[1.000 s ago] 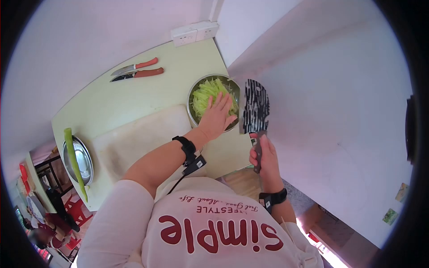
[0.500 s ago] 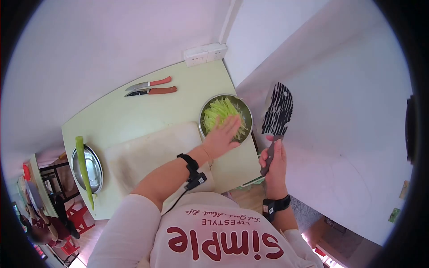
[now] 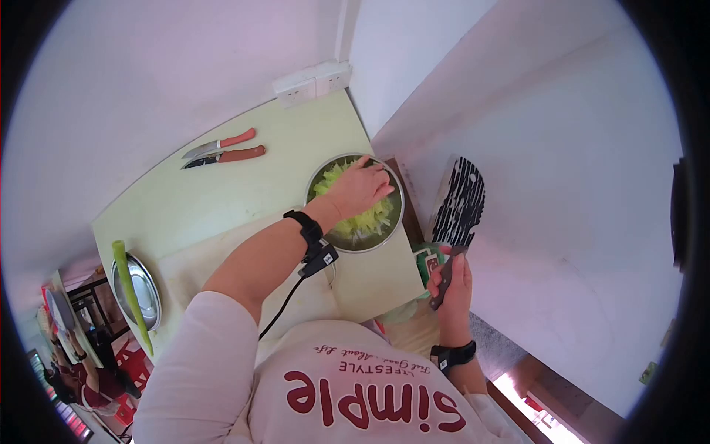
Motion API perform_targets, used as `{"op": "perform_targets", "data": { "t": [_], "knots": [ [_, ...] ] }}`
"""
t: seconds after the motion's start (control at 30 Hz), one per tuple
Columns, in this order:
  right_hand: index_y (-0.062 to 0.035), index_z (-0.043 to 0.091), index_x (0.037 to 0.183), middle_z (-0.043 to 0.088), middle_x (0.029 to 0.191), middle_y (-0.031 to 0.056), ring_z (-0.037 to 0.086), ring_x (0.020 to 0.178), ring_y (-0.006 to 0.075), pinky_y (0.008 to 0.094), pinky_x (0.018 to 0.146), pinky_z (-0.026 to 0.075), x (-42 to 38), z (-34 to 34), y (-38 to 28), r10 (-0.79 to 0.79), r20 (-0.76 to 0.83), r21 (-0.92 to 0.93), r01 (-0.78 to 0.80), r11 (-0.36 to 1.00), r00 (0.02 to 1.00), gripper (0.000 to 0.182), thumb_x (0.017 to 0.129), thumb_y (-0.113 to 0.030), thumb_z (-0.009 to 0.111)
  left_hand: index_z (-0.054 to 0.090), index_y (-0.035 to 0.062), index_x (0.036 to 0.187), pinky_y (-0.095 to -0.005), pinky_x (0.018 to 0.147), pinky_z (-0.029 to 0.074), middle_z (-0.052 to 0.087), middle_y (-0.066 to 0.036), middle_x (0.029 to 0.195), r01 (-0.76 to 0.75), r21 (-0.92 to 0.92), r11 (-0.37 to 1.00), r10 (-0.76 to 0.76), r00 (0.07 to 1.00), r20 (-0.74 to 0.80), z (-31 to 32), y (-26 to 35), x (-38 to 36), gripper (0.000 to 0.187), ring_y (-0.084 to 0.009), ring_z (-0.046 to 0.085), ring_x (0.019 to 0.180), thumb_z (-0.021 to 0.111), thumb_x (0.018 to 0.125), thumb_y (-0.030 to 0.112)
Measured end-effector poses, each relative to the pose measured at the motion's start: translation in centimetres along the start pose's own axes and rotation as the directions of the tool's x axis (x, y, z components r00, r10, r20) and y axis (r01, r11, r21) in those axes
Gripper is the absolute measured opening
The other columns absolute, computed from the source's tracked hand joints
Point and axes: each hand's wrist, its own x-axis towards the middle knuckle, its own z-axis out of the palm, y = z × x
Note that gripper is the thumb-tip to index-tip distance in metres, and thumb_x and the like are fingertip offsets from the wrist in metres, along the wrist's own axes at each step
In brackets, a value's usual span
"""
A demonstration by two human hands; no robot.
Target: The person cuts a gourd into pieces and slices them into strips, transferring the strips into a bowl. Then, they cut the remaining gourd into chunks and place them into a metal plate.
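Observation:
My left hand (image 3: 357,191) is over the metal bowl (image 3: 403,211), which holds cut celery strips (image 3: 364,226). Its fingers are bent but apart, with nothing visible between them, and the fingertips are over the strips. Off the table's right side, my right hand (image 3: 452,285) grips a cleaver (image 3: 460,203) by its dark handle. The cleaver's black-and-white patterned blade points up and away from me. Beneath my left forearm lies a pale cutting board (image 3: 222,248). One long celery stalk (image 3: 127,285) rests across an oval metal dish (image 3: 150,288) at the left edge.
Two red-handled knives (image 3: 233,154) lie at the back of the table (image 3: 285,177). A wall socket (image 3: 312,83) is just behind them. The white wall (image 3: 562,192) stands close on the right. Another person (image 3: 81,381) and red stools (image 3: 133,366) are at lower left.
My left hand has moved from resting spread at the bowl's near side to farther across it, with fingers now bent. The view has shifted, and the right hand still holds the cleaver.

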Motion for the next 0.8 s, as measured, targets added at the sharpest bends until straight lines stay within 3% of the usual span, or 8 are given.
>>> {"op": "perform_targets", "data": {
  "t": [0.13,0.3,0.37,0.43,0.47,0.5,0.57,0.8],
  "knots": [
    [-0.0049,0.054,0.112,0.047,0.059,-0.001,0.041,0.045,0.0061,0.0204,0.042,0.032,0.4,1.7,-1.2,0.01,0.009,-0.056,-0.009,0.998,1.0,0.037,0.1,-0.038,0.042,0.058,0.009,0.096,-0.0431,0.097,0.042,0.064,-0.009,0.09,-0.113,-0.06,0.992,0.105,0.987,-0.12,-2.3,1.1,-4.1,0.017,-0.0283,0.061,0.093,0.06,0.088,0.023],
    [-0.0051,0.054,0.117,0.045,0.06,-0.0019,0.04,0.046,0.0053,0.0204,0.041,0.032,0.4,3.9,-1.6,-0.04,0.28,-0.261,0.116,0.958,0.959,0.034,0.1,-0.033,0.046,0.059,0.0055,0.093,-0.0371,0.081,0.049,0.063,-0.009,0.092,0.256,-0.108,0.961,-0.278,0.869,-0.408,-6.8,2.8,-13.0,0.011,-0.029,0.062,0.083,0.06,0.088,0.015],
    [-0.005,0.055,0.117,0.046,0.061,-0.0024,0.04,0.046,0.0045,0.0204,0.041,0.031,-0.3,6.3,-0.9,-0.05,0.397,-0.322,0.191,0.927,0.916,0.032,0.099,-0.03,0.048,0.059,0.004,0.095,-0.0331,0.077,0.05,0.063,-0.01,0.092,0.371,-0.498,0.784,-0.621,0.501,-0.603,-6.8,1.4,-17.9,0.01,-0.0245,0.063,0.082,0.059,0.087,0.009],
    [-0.0034,0.058,0.116,0.05,0.065,-0.0027,0.043,0.051,0.0049,0.0207,0.047,0.037,-0.8,8.8,0.9,-0.009,0.51,-0.545,0.331,0.771,0.86,0.031,0.097,-0.027,0.053,0.06,0.0029,0.099,-0.0312,0.076,0.05,0.063,-0.011,0.094,0.468,-0.493,0.734,-0.658,0.307,-0.688,-8.0,-0.2,-24.3,0.013,-0.0219,0.063,0.082,0.059,0.087,0.007],
    [-0.0036,0.06,0.114,0.06,0.071,0.0032,0.056,0.057,0.014,0.0269,0.056,0.045,-0.2,9.2,3.4,-0.09,0.549,-0.616,0.476,0.627,0.831,0.031,0.091,-0.026,0.06,0.06,0.0029,0.1,-0.032,0.077,0.05,0.063,-0.012,0.095,0.528,-0.494,0.69,-0.675,0.223,-0.704,-8.7,-0.7,-27.8,0.014,-0.0229,0.062,0.084,0.06,0.087,0.008],
    [-0.0036,0.06,0.114,0.06,0.071,0.0032,0.056,0.057,0.014,0.0269,0.056,0.045,-0.7,10.1,4.9,-0.089,0.576,-0.607,0.498,0.619,0.812,0.031,0.091,-0.026,0.06,0.06,0.0042,0.102,-0.0349,0.079,0.049,0.062,-0.012,0.098,0.607,-0.437,0.664,-0.645,0.168,-0.746,-9.5,-0.9,-31.2,0.017,-0.0257,0.062,0.088,0.061,0.085,0.01],
    [-0.0056,0.061,0.114,0.066,0.082,0.0117,0.064,0.071,0.0262,0.0348,0.065,0.049,-2.5,12.1,7.0,-0.18,0.722,-0.632,0.742,0.224,0.669,0.036,0.086,-0.028,0.065,0.059,0.006,0.106,-0.0398,0.082,0.048,0.062,-0.014,0.103,0.765,-0.331,0.552,-0.596,0.085,-0.798,-11.4,-1.0,-38.0,0.024,-0.03,0.06,0.095,0.063,0.083,0.011],
    [-0.0134,0.062,0.107,0.062,0.085,0.0136,0.061,0.075,0.0352,0.0443,0.067,0.048,-6.8,14.1,14.3,-0.214,0.817,-0.554,0.832,-0.036,0.535,0.038,0.073,-0.024,0.073,0.048,0.0107,0.13,-0.0467,0.087,0.046,0.061,-0.015,0.11,0.97,-0.239,-0.051,-0.656,-0.213,-0.724,-13.4,-2.5,-58.6,0.063,-0.0332,0.059,0.103,0.071,0.075,0.03]
  ]
}}
